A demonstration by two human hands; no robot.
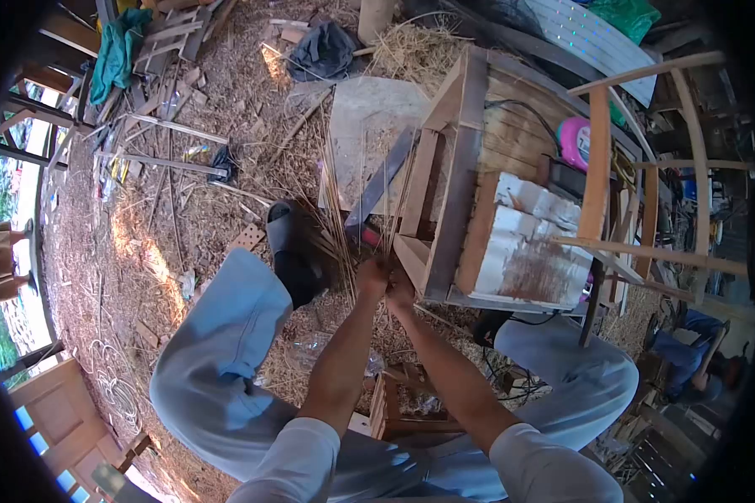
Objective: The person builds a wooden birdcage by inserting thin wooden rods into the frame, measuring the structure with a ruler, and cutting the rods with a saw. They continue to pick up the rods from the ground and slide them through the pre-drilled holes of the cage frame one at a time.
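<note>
My left hand [372, 277] and my right hand [400, 292] are close together between my knees, at the lower left corner of a wooden frame [450, 222]. Both look closed, with fingers curled, around the lower ends of thin brown strips [400, 197] that run up past the frame's side. Exactly how each hand grips them is partly hidden. Just above my left hand is a small red object [371, 237], at the lower end of a dark flat bar [386, 178]. More thin strips [334, 228] fan out to the left, near my foot.
On the frame's top stand a white-stained block [537, 243] and a pink tape measure [574, 141]. A wooden stool-like frame [596, 168] rises at right. Wood shavings [252, 142] cover the ground. A grey board [369, 109] lies ahead. Another person [688, 352] is at far right.
</note>
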